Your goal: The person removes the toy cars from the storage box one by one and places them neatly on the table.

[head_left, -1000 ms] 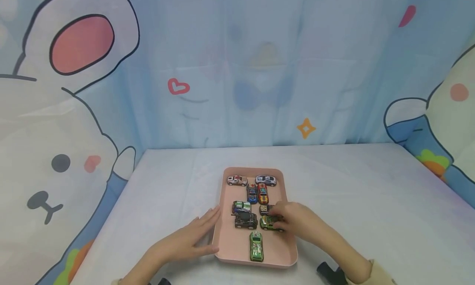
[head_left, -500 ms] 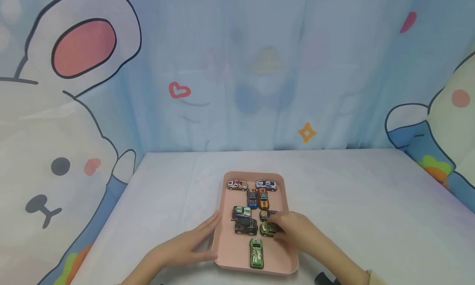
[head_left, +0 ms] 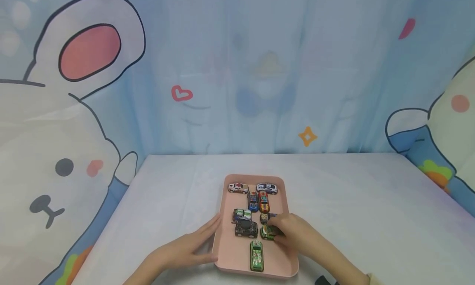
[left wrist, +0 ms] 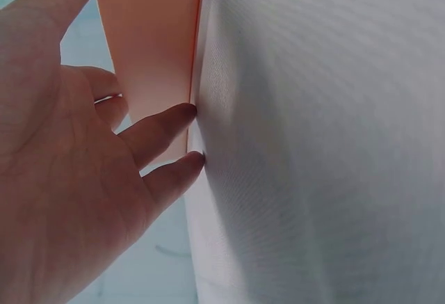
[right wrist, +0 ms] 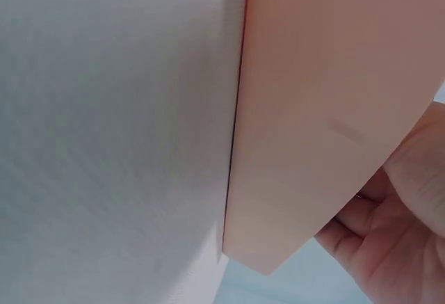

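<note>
Several small toy cars lie in a pink tray [head_left: 237,268] in the head view. My right hand [head_left: 302,233] reaches over the tray's right rim, thumb and fingers around the right end of a green toy car [head_left: 267,232]. The fingers partly cover a dark patterned toy car [head_left: 264,218] just behind it. My left hand [head_left: 183,248] has its fingers stretched out along the tray's left side, with the thumb near the front left corner. In the left wrist view its fingertips [left wrist: 186,113] are at the tray's outer wall [left wrist: 156,40]. The right wrist view hides the cars behind the wall.
A black toy car [head_left: 246,229] and a green-and-white one [head_left: 242,214] sit left of the right hand. Another green car [head_left: 256,256] lies near the front. Blue [head_left: 252,201], red-yellow [head_left: 264,201] and two pale cars [head_left: 238,188] are farther back. A printed curtain [head_left: 259,70] hangs behind the white table [head_left: 352,202].
The head view has shifted, so the scene sits lower. My right hand has moved slightly left and covers more of the green toy car. The left hand stays at the tray's side.
</note>
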The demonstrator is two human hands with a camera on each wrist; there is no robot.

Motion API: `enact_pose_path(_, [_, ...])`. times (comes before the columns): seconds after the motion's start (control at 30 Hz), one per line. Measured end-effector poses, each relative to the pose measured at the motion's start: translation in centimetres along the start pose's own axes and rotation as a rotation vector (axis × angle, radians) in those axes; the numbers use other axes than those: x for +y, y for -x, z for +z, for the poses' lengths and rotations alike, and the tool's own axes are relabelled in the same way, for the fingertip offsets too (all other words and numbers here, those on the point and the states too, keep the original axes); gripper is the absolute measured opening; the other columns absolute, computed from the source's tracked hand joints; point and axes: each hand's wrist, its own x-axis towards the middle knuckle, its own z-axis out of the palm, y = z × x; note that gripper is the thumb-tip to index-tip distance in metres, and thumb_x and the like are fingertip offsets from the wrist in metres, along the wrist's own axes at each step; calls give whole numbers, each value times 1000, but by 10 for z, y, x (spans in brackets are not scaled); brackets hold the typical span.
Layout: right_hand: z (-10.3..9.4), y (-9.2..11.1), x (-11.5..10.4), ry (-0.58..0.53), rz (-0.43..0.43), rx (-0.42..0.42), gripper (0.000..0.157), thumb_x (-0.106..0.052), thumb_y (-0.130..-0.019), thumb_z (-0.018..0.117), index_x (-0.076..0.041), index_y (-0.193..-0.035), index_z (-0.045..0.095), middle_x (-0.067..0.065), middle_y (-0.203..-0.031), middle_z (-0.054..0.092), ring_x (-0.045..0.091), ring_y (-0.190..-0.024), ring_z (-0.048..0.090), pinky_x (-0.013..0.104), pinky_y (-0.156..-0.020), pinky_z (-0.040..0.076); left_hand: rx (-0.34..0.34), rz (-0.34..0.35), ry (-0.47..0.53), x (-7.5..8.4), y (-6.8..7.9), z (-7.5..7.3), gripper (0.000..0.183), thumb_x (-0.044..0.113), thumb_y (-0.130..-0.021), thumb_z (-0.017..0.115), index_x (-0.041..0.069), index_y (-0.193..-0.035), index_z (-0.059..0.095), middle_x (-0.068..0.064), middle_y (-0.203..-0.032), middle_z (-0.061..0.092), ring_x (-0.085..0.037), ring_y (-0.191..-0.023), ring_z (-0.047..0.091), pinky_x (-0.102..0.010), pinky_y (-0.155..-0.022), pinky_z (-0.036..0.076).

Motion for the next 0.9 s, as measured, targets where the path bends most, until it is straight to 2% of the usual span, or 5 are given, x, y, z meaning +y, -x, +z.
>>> enact_pose_path(0.27, [-3,1,-2,-35,-8,15,24,-8,-71,80,-7,-93,68,-1,-85,64,14,-79,61,33,-71,54,2,24,4,-3,1,2,86,53,-87,56,22,-152,9,7,-155,4,-25,-135,24,-47,-105,29])
enact_pose_path(0.43, [-16,4,-5,-50,33,57,26,-7,-72,79,-7,-96,69,-1,-89,65,16,-84,61,34,-73,54,5,26,-3,-3,1,1,85,53,-87,56,22,-152,9,6,-155,4,-26,-135,24,-47,-105,28])
enact_pose_path(0.5, [-23,7,-5,-53,46,88,27,-6,-72,79,-7,-97,69,-2,-91,65,16,-85,60,34,-74,53,3,27,1,-3,1,1,86,53,-87,56,22,-152,9,6,-155,4,-25,-136,24,-47,-105,28])
enact_pose_path(0.73, [-49,21,12,21,-24,264,33,-4,-71,80,-5,-101,68,-2,-90,65,13,-80,61,30,-70,54,2,32,5,-2,1,0,86,53,-87,56,22,-152,9,6,-155,4,-25,-136,23,-46,-105,28])
enact_pose_path(0.9, [-65,28,32,39,47,323,32,-3,-71,80,-3,-101,67,1,-89,65,16,-79,61,36,-69,54,3,30,5,-2,1,0,86,53,-87,56,22,-152,9,6,-155,4,-25,-136,23,-46,-105,28])
